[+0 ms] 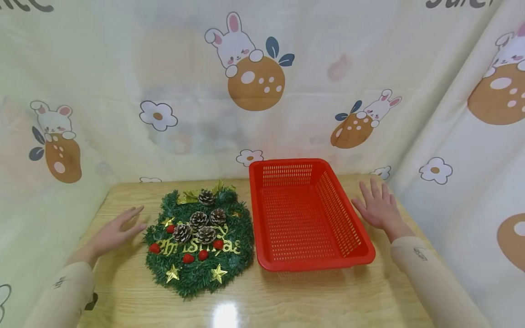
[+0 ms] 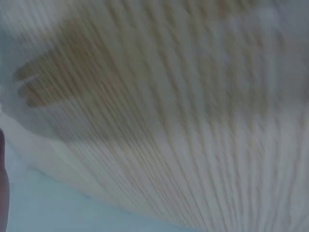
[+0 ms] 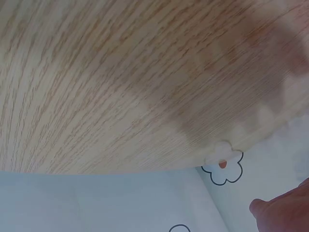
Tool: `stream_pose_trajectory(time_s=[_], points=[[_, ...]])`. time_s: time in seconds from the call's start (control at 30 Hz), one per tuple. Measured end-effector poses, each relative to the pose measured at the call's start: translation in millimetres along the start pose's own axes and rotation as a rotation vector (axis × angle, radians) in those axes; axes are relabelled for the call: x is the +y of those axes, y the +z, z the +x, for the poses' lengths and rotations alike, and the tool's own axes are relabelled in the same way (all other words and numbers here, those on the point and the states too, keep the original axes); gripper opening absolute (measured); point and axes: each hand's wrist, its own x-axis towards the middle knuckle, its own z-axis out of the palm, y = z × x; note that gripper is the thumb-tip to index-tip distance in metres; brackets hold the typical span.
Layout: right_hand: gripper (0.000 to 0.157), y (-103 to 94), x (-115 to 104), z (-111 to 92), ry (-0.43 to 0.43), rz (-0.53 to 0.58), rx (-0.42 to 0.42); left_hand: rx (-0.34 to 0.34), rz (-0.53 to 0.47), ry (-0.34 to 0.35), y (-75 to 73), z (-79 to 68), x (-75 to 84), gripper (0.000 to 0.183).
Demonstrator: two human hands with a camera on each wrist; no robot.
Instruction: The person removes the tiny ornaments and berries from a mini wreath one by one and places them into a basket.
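Observation:
A green Christmas wreath (image 1: 201,269) lies on the wooden table, decorated with pine cones, red berries, gold stars and gold lettering. Just left of it is my left hand (image 1: 116,232), fingers extended toward its edge and holding nothing. To the wreath's right stands a red plastic basket (image 1: 262,228) with perforated walls and nothing inside. My right hand (image 1: 377,207) is spread beside the basket's right rim and holds nothing. In the right wrist view, part of the right hand (image 3: 285,212) shows at the lower right corner; the left wrist view has only a sliver of hand at its left edge.
The pale wooden table (image 1: 303,300) carries both objects. Behind it and along both sides hangs a curtain (image 1: 197,136) printed with rabbits and flowers, reaching the table's back edge. The basket's near left corner sits close to the wreath.

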Motion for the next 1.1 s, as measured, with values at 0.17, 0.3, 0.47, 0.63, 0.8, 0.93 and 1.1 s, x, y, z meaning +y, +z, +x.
stream_pose_trajectory(time_s=[0.17, 0.3, 0.47, 0.63, 0.8, 0.93, 1.1], points=[[0.077, 1.7, -1, -3, -0.007, -0.006, 0.01, -0.015, -0.11, 0.1, 4.6, 7.3, 9.7, 0.062], [0.076, 0.5, -1, -4, -0.011, -0.006, 0.025, -0.045, -0.191, 0.118, 6.7, 13.0, 14.9, 0.062], [0.077, -1.1, 2, -4, -0.005, -0.01, 0.022, -0.112, -0.258, 0.104, 10.2, 16.7, 16.8, 0.066], [0.077, -3.5, 2, -5, -0.008, -0.01, 0.027, -0.16, -0.269, 0.114, 13.6, 17.6, 16.7, 0.066], [0.08, -5.6, 2, -3, 0.009, 0.019, 0.035, -0.17, -0.242, 0.12, 16.1, 18.5, 17.5, 0.065], [0.079, -8.2, 5, 6, -0.036, 0.032, 0.146, -0.183, -0.228, 0.112, 16.9, 19.4, 18.3, 0.064], [0.068, -24.8, -1, 17, -0.132, 0.083, 0.31, -0.205, -0.228, 0.092, 17.8, 21.4, 16.6, 0.062]])
